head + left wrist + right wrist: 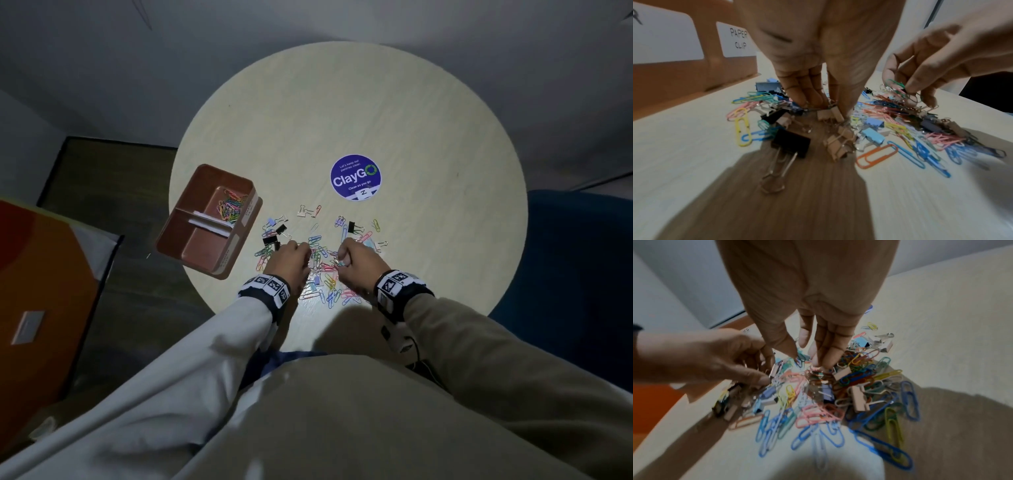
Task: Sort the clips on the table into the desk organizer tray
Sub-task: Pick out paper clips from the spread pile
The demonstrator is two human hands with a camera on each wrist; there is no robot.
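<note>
Coloured wire paper clips and small binder clips (322, 255) lay heaped at the lower middle of the head frame, on the near part of a round pale wood-grain table (411, 113). Loose strays spread toward frame centre, among them black binder clips (351, 226).

Left hand (291, 262) was down in the heap's left side. Left wrist view showed its fingers (807, 91) pointing down with tips pressed together on small beige binder clips (830, 112); pinching them. A larger black binder clip (791, 142) lay flat just below, handles toward the camera.

Right hand (356, 262) sat on the heap's right side, close beside the left. Its fingertips (914, 87) were curled and pinching a bunch of paper clips, green among them (898, 86), lifted slightly off the pile.

Brown desk organizer tray (205, 253) stood at left of centre, overhanging the table edge. Its far compartment held paper clips (231, 207); the near one showed nothing I could make out. A white label reading PAPER CLIP (737, 39) was on its side wall.

Round purple "ClayGo" sticker (356, 176) sat right of centre on the table. Orange surface (41, 291) at far left.
</note>
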